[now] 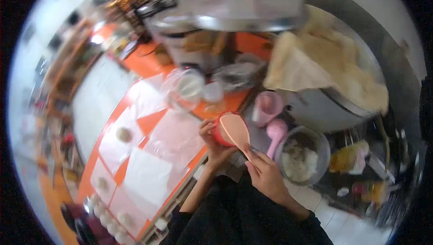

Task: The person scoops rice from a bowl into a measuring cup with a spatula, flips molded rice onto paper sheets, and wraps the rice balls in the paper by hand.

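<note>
My left hand [216, 151] is closed around a small red bowl [218, 133], near the orange table's corner. A peach-coloured rice paddle [236, 130] is in my right hand [267, 177], gripped by its handle. Its flat head lies over the bowl's opening and hides much of the inside. Just to the right stand a pink jug [267, 107] and a pink ladle-like scoop [276, 131]. Beyond them a basin [325, 157] holds white food with a dark brown patch on top, which I cannot identify.
White sheets [146, 173] cover the orange table [85, 186], with several pale round mounds on them. A large pot with a metal lid [252, 13] stands behind. A cream cloth [311, 60] drapes over a big round vessel. Packets [349, 157] lie at right.
</note>
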A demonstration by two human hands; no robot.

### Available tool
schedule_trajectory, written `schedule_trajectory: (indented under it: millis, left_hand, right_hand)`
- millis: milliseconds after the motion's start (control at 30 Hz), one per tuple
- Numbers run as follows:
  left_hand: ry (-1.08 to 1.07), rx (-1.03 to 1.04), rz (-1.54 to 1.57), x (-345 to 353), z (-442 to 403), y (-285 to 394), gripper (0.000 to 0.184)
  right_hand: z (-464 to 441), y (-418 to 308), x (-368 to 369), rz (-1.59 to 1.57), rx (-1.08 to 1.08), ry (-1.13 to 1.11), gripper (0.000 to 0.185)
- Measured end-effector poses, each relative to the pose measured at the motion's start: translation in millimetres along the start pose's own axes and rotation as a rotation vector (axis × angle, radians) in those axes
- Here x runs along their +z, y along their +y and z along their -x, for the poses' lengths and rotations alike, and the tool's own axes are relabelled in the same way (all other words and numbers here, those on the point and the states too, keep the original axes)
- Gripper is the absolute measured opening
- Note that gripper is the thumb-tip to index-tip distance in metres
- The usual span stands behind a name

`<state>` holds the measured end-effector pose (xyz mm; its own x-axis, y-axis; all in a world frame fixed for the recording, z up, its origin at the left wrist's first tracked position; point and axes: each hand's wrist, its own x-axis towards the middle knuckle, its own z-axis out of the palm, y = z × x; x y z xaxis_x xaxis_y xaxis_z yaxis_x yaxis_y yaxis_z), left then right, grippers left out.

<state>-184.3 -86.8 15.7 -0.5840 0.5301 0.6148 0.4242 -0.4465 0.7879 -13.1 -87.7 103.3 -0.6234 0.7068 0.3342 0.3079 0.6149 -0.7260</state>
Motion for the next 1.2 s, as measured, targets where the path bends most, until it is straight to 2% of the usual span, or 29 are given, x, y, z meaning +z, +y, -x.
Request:
schedule_trajectory:
  millis: [33,133,167,267,300,400,433,533,567,667,700,800,833,933,1033,1100,1200]
  left_hand:
    - [-0.013,0.047,-0.065,-21.6,-3.2,2.6,0.096]
    - [0.050,-0.045,-0.013,-78.7,-0.7,5.1,0.095]
    - [0.081,-0.171,0.136,-97.6,5.3,5.4,0.097]
    - [0.275,-0.576,0.296,-159.8,24.9,2.7,0.102]
    - [0.375,-0.600,0.565,-173.1,24.3,15.0,0.095]
    - [0.497,-0.518,0.973,-232.9,70.2,-22.7,0.084]
    - [0.554,-0.556,0.931,-252.3,90.2,-38.1,0.074]
    - [0.911,-0.518,1.323,-301.2,115.3,-43.0,0.070]
    - [0.935,-0.435,1.466,-314.5,120.6,-44.8,0.067]
    - [1.102,-0.370,1.389,-354.2,123.3,-56.9,0.074]
    - [1.077,-0.356,1.428,-364.9,122.5,-64.3,0.071]
    - [1.034,-0.485,1.247,-377.6,70.7,-77.3,0.066]
    - [0.904,-0.490,1.209,-379.5,45.8,-84.2,0.059]
    - [0.736,-0.534,1.171,-380.6,-23.7,-136.9,0.055]
    - [0.716,-0.589,0.977,-374.0,-99.8,-196.0,0.053]
    - [0.591,-0.537,0.613,-371.0,-141.8,-234.3,0.053]
    - [0.530,-0.355,-0.040,-355.3,-198.3,-278.6,0.058]
  right_hand:
    - [-9.2,-15.9,9.6,-0.045,0.082,-0.122,0.038]
    - [-40.9,-18.7,43.6,-0.077,-0.049,-0.358,0.038]
    - [-53.6,-21.7,50.9,-0.098,-0.091,-0.439,0.039]
    - [-76.0,-41.5,72.8,-0.222,-0.075,-0.563,0.035]
    - [-72.5,-38.9,85.4,-0.292,-0.005,-0.512,0.032]
    - [-68.3,-35.4,123.0,-0.396,0.069,-0.427,0.033]
    - [-66.7,-34.0,132.5,-0.418,0.100,-0.416,0.033]
    - [-64.4,-31.7,149.7,-0.402,0.194,-0.461,0.034]
    - [-64.9,-35.4,153.1,-0.407,0.240,-0.480,0.034]
    - [-66.5,-40.5,166.4,-0.328,0.287,-0.500,0.035]
    - [-67.6,-44.5,170.7,-0.325,0.295,-0.489,0.035]
    - [-68.5,-54.5,179.4,-0.296,0.328,-0.449,0.035]
    - [-68.6,-55.3,181.0,-0.278,0.337,-0.450,0.035]
    - [-63.1,-56.9,181.5,-0.280,0.409,-0.410,0.035]
    - [-49.3,-50.0,173.1,-0.189,0.483,-0.381,0.036]
    - [-38.3,-46.9,169.0,-0.206,0.569,-0.312,0.037]
    - [-17.9,-33.4,158.0,-0.132,0.691,-0.260,0.037]
